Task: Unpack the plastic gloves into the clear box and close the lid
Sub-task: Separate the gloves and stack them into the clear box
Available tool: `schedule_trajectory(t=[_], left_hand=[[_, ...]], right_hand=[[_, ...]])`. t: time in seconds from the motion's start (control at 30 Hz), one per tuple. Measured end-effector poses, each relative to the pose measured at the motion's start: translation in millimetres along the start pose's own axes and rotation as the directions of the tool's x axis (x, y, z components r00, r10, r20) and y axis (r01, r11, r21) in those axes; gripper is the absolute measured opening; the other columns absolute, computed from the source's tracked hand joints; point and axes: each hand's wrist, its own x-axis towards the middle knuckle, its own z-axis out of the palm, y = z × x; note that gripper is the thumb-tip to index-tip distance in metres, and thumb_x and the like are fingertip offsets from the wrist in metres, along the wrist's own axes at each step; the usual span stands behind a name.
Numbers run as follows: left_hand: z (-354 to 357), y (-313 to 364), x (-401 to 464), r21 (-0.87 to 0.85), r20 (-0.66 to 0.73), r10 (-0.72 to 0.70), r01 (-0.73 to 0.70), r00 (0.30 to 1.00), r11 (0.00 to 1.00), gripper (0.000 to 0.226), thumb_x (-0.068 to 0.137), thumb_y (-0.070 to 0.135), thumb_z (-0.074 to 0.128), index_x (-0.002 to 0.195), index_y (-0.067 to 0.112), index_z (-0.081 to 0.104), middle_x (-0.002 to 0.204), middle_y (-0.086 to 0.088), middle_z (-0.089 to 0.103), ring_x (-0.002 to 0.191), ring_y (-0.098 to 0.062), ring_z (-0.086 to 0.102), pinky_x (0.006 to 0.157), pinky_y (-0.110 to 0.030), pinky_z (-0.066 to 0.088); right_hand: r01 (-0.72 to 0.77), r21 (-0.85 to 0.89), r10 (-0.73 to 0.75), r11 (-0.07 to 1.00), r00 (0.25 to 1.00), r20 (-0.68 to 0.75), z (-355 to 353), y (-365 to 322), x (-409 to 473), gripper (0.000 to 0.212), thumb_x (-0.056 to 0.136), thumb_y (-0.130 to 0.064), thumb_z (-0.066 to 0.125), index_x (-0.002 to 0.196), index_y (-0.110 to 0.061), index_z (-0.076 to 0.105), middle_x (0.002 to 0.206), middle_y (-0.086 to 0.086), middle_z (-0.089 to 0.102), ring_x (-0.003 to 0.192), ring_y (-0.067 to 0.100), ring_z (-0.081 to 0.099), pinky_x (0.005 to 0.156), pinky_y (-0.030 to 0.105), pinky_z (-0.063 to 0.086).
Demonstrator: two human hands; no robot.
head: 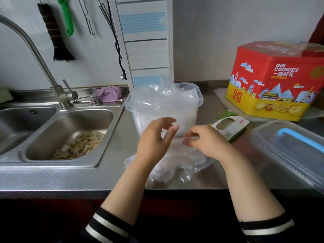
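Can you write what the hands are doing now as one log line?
step: unpacking | right hand: pinches plastic gloves | left hand: open above | clear box: open, part-filled

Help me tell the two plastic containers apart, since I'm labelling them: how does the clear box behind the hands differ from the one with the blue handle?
The clear box stands tall and open, with plastic gloves bulging above its rim; the blue-handled container is low, flat and has its lid on. The clear box sits mid-counter beside the sink; the blue-handled container lies at the right edge, cut off by the picture. Both are see-through plastic on the steel counter.
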Motion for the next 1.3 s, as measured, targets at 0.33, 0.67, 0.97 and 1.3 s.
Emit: schedule_trajectory(t=[0.33,0.67,0.97,1.3], left_hand=[[14,-19,-30,0.026,-0.054,-0.109,0.111,0.993,0.993,0.003,0.087,0.020,0.067,0.089,0.019,0.069,0.083,0.013,0.065,0.085,-0.009,0.056,0.074,-0.026,0.044],[14,-28,-31,-0.106,-0.148,-0.193,0.179,0.970,0.978,0.038,0.095,0.043,0.043,0.079,0.013,0.061,0.079,0.004,0.061,0.081,-0.017,0.057,0.070,-0.029,0.044],[8,-20,-30,-0.122,-0.261,-0.133,0.104,0.956,0.987,0.039,0.094,0.038,0.051,0.068,0.012,0.064,0.073,0.012,0.063,0.082,-0.008,0.056,0.081,-0.014,0.038],[-20,8,4,-0.277,-0.157,-0.322,0.272,0.934,0.922,0.035,0.093,0.041,0.060,0.065,0.022,0.071,0.058,0.001,0.065,0.052,-0.014,0.052,0.055,-0.027,0.040]], right_hand=[[0.086,0.180,-0.042,0.980,0.971,-0.234,12,6,-11,0.064,0.078,-0.076,0.041,0.081,-0.018,0.069,0.069,-0.003,0.065,0.069,0.019,0.059,0.070,0.036,0.047],[0.013,0.346,-0.024,0.938,0.999,0.029,7,6,-21,0.041,0.068,-0.037,0.082,0.102,-0.043,0.060,0.110,-0.012,0.064,0.104,-0.007,0.056,0.094,0.023,0.045],[0.020,0.167,-0.055,0.986,0.976,0.209,5,-1,-23,0.094,0.048,-0.066,0.077,0.133,-0.050,0.039,0.134,-0.019,0.047,0.128,0.000,0.040,0.105,0.027,0.035],[0.084,0.226,-0.071,0.971,0.995,-0.063,-2,-7,-16,0.019,0.080,-0.048,0.069,0.088,-0.032,0.064,0.096,-0.015,0.067,0.092,0.001,0.060,0.082,0.025,0.045]])
